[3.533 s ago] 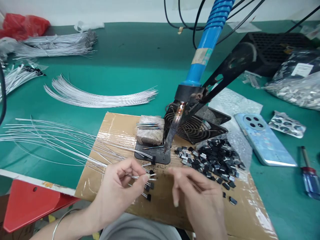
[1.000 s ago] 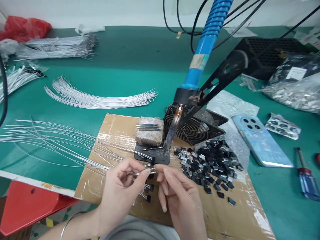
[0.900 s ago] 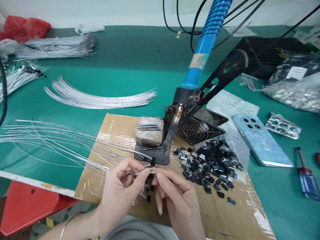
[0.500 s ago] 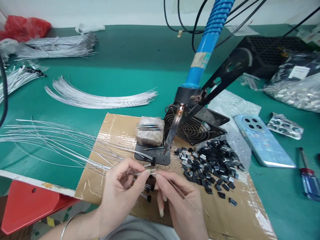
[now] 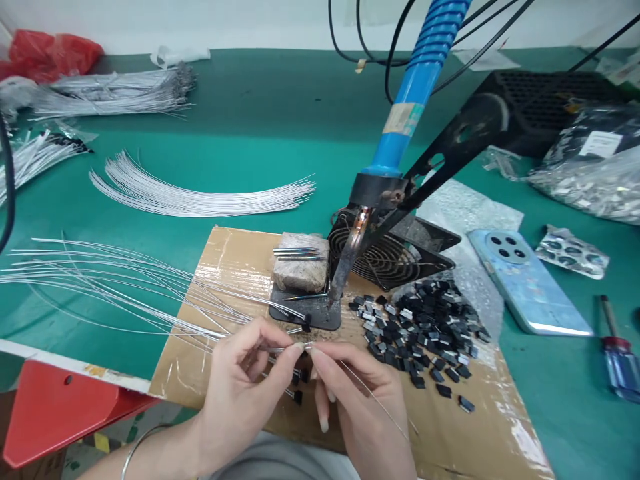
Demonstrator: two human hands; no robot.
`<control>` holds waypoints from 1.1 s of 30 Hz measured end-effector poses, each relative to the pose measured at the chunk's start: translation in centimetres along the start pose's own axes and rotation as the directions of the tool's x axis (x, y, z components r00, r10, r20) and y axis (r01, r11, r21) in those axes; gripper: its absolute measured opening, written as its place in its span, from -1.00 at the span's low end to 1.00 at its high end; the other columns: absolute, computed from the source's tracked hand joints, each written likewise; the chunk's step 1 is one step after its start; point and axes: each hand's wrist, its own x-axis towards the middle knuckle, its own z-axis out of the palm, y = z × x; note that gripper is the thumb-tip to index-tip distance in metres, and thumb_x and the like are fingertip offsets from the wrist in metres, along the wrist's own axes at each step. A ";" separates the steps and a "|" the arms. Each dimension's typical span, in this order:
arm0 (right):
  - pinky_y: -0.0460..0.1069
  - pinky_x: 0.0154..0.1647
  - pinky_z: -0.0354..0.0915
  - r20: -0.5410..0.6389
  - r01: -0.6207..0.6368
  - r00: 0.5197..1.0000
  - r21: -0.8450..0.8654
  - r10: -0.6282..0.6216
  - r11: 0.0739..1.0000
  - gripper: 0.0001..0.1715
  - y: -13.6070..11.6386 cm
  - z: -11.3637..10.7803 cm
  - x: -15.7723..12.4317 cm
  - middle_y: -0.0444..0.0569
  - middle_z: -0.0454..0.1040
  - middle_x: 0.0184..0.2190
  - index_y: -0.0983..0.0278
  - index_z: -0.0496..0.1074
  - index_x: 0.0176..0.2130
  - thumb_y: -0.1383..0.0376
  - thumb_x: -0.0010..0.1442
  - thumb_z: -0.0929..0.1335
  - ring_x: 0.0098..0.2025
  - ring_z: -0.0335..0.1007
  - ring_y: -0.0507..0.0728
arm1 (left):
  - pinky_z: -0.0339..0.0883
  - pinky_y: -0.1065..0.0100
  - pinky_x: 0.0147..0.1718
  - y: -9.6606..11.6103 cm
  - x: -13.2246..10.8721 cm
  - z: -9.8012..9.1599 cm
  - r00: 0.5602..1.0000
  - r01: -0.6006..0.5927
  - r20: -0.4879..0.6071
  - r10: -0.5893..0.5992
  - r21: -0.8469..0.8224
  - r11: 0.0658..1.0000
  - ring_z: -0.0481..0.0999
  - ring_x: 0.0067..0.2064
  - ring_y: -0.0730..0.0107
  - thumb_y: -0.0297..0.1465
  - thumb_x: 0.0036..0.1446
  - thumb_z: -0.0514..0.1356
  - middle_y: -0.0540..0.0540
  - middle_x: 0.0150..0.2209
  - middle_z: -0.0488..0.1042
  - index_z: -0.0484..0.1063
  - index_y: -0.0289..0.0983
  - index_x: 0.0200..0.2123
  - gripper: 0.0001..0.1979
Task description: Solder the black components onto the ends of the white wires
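Observation:
My left hand (image 5: 250, 380) is closed in a pinch on a thin white wire (image 5: 277, 349) above the cardboard. Its fingertips almost meet those of my right hand (image 5: 363, 393), also pinched shut. A tiny light piece shows between the two sets of fingertips, too small to name. From the right fingers a thin bare wire (image 5: 375, 399) runs back across that hand. Under and behind the hands lie white wires with black connectors (image 5: 298, 375) on their ends. Other white wires (image 5: 125, 283) trail off to the left.
A soldering iron (image 5: 350, 250) on a blue handle points down at a dark pad (image 5: 327, 320), beside a fan (image 5: 385, 257). Loose black connectors (image 5: 430, 320) cover the cardboard (image 5: 450, 433) at right. A phone (image 5: 535, 287), a screwdriver (image 5: 617, 360) and a wire bundle (image 5: 200, 203) lie around.
Both hands stay in nearly the same place. The pinched fingertips have shifted only very slightly.

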 end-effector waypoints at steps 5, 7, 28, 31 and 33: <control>-0.16 -0.72 0.12 0.010 0.001 1.000 0.003 -0.001 1.000 -0.74 -0.1 -0.2 0.1 -0.12 0.48 -0.58 0.21 0.68 -0.40 0.07 0.02 0.59 -0.72 0.28 -0.07 | -0.01 0.43 -0.60 -0.4 -0.3 -0.1 1.000 0.001 0.024 -0.001 0.021 1.000 0.08 -0.56 0.51 -0.37 0.21 0.21 0.08 -0.58 0.24 0.40 -0.28 -0.44 -0.83; -0.17 -0.72 0.11 0.015 -0.011 1.000 0.011 0.010 1.000 -0.75 -0.1 -0.3 0.1 -0.13 0.47 -0.60 0.20 0.68 -0.41 0.08 0.01 0.59 -0.72 0.28 -0.08 | 0.00 0.42 -0.59 -0.6 -0.4 -0.1 1.000 -0.005 0.026 0.004 0.025 1.000 0.09 -0.55 0.50 -0.37 0.22 0.20 0.07 -0.56 0.27 0.41 -0.28 -0.42 -0.84; -0.23 -0.71 0.09 0.070 -0.066 0.996 0.022 0.064 0.998 -0.70 -0.8 -0.5 0.0 -0.17 0.43 -0.59 0.23 0.66 -0.44 0.05 0.01 0.59 -0.72 0.23 -0.15 | 0.01 0.46 -0.61 -1.0 -0.4 -0.1 0.992 -0.125 0.020 0.123 0.111 0.986 0.11 -0.55 0.54 -0.47 0.23 0.21 0.07 -0.52 0.29 0.45 -0.27 -0.42 -0.85; -0.24 -0.71 0.09 0.094 -0.069 0.993 0.020 0.066 0.997 -0.72 -0.8 -0.7 0.1 -0.18 0.43 -0.58 0.22 0.65 -0.44 0.06 0.03 0.58 -0.72 0.23 -0.15 | -0.01 0.46 -0.62 -1.0 -0.4 -0.2 0.991 -0.134 0.020 0.132 0.141 0.981 0.10 -0.55 0.54 -0.47 0.23 0.21 0.08 -0.53 0.28 0.45 -0.27 -0.42 -0.85; -0.25 -0.70 0.09 0.122 -0.075 0.990 0.021 0.072 0.997 -0.73 -0.6 -1.0 0.4 -0.19 0.43 -0.58 0.21 0.64 -0.43 0.07 0.06 0.57 -0.71 0.23 -0.16 | -0.01 0.45 -0.62 -1.1 -0.4 -0.3 0.990 -0.140 0.031 0.137 0.157 0.978 0.11 -0.55 0.54 -0.46 0.23 0.21 0.07 -0.53 0.28 0.46 -0.26 -0.42 -0.85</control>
